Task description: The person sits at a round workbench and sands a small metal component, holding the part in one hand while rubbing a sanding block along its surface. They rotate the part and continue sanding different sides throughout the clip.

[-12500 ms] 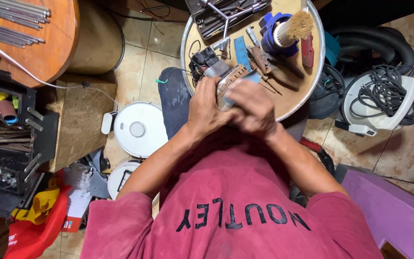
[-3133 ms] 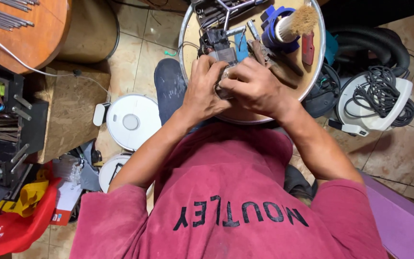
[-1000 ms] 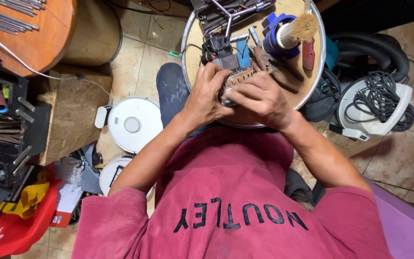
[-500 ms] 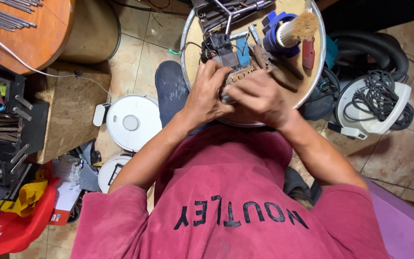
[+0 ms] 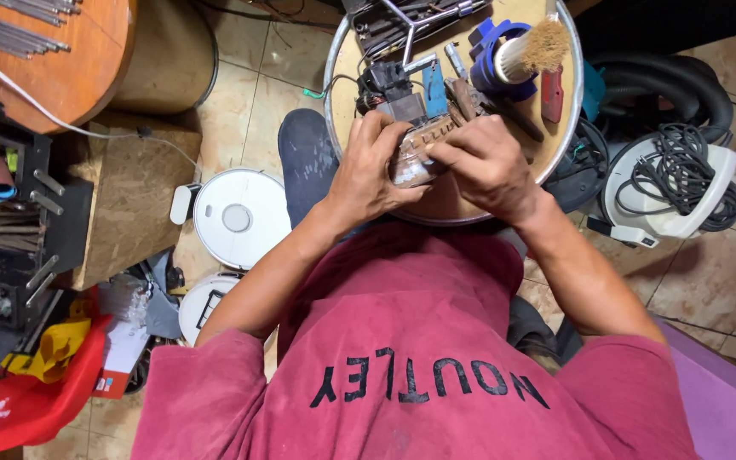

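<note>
Both forearms angled inward, left hand (image 5: 368,175) and right hand (image 5: 483,162) curled, fingertips apparently touching

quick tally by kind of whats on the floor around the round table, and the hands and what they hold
hands: 2, left hand and right hand, both on 1 small part
white round robot vacuums: 2, one whole, one partly hidden
white canister vacuum with coiled black cable: 1
black hose: 1
round table: 1
total: 8
</note>
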